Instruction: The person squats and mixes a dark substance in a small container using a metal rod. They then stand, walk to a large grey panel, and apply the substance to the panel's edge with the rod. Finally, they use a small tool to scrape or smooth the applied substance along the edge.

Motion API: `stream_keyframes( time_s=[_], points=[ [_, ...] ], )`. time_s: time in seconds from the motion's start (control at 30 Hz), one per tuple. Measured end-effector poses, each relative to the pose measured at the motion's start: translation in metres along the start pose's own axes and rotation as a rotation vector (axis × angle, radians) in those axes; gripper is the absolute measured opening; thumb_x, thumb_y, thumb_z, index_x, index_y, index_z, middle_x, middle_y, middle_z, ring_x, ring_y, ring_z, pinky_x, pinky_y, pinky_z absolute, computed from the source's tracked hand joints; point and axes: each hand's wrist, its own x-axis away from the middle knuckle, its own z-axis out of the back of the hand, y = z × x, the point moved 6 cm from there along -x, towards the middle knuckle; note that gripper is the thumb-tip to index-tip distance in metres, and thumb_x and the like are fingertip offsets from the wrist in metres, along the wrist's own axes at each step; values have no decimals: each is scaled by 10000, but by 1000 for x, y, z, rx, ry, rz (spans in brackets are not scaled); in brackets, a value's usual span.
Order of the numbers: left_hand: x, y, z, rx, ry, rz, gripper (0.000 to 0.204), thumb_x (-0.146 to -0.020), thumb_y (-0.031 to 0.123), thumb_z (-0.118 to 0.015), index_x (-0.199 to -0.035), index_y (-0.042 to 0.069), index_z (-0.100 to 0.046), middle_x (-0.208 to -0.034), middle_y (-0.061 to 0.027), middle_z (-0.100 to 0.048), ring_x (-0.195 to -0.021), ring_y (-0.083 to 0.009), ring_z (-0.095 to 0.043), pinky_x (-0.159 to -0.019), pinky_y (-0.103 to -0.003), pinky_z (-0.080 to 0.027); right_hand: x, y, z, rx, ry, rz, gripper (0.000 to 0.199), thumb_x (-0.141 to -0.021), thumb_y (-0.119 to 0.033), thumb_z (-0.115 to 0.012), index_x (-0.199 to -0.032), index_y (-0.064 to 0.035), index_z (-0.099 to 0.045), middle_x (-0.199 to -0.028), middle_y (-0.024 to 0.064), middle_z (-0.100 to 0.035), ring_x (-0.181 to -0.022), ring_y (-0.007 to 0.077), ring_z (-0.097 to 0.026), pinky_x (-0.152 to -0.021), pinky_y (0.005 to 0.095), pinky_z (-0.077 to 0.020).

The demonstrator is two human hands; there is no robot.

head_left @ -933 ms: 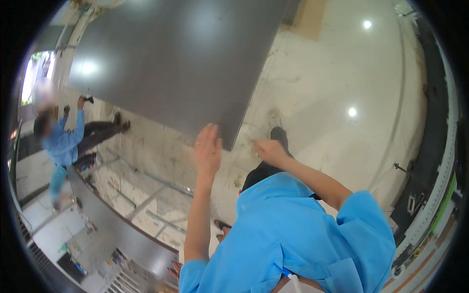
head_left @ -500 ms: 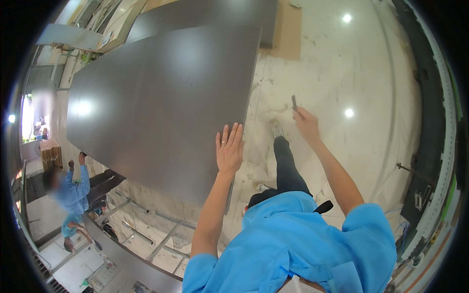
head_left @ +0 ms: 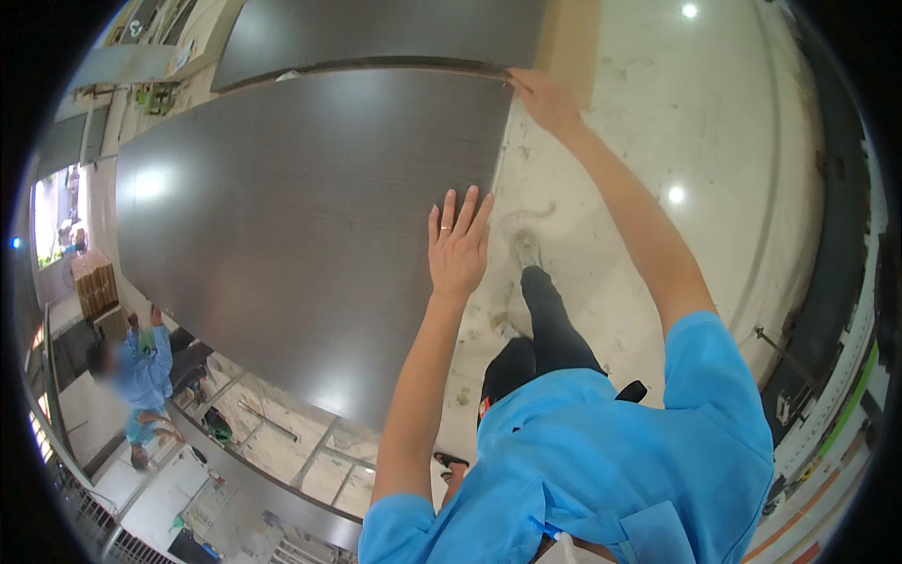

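A large dark wood-grain panel [head_left: 310, 216] lies flat in front of me. My left hand [head_left: 458, 249] rests on it palm down near the right edge, fingers spread, a ring on one finger. At the panel's far right corner is my right hand [head_left: 547, 101], its fingers closed and the fingertips against the edge. The short dark flat tool it held a moment ago is barely distinguishable there, against the dark edge.
A second dark panel [head_left: 395, 28] lies beyond the first, a narrow gap between them. At the left a co-worker in blue [head_left: 141, 367] stands by the panel's other end. Metal frame bars [head_left: 319, 451] show below the panel. Dark machinery [head_left: 836, 235] runs along the right.
My right hand has moved forward from above the floor to the panel's far corner. My left hand has slid slightly forward and right on the panel, its fingers spreading wider.
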Motion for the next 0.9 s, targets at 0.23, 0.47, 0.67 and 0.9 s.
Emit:
stream_keyframes(
  time_s=[0.23,0.47,0.67,0.9],
  points=[
    [162,-26,14,-24,-145,174,526,-1101,282,-582,-1624,234,-561,-1747,-27,-440,-1637,-332,-328,-1341,-538,-245,9,0,-1,-44,-123,61,252,-1087,-236,-645,-1265,-115,-776,-1092,81,-791,-961,334,-753,-843,420,-615],
    [331,-69,40,-65,-91,431,529,-1157,344,-482,-1640,134,-532,-1747,-93,-437,-1648,-351,-311,-1350,-535,-217,66,-48,-8,-19,-211,175,261,-1086,-204,-628,-1280,-116,-777,-1089,94,-790,-956,323,-756,-818,419,-616],
    [383,-77,51,6,-4,509,561,-1195,361,-410,-1662,57,-470,-1747,-182,-400,-1646,-400,-287,-1335,-553,-222,186,-145,-15,-77,-233,283,368,-1014,-112,-638,-1369,-61,-716,-966,108,-745,-858,282,-737,-720,415,-611],
    [399,-84,74,46,86,572,567,-1202,353,-400,-1652,14,-463,-1715,-205,-441,-1610,-406,-357,-1301,-521,-287,326,-275,-17,-133,-476,290,505,-940,-73,-624,-1436,21,-631,-889,83,-637,-776,266,-673,-644,388,-591]
  ],
)
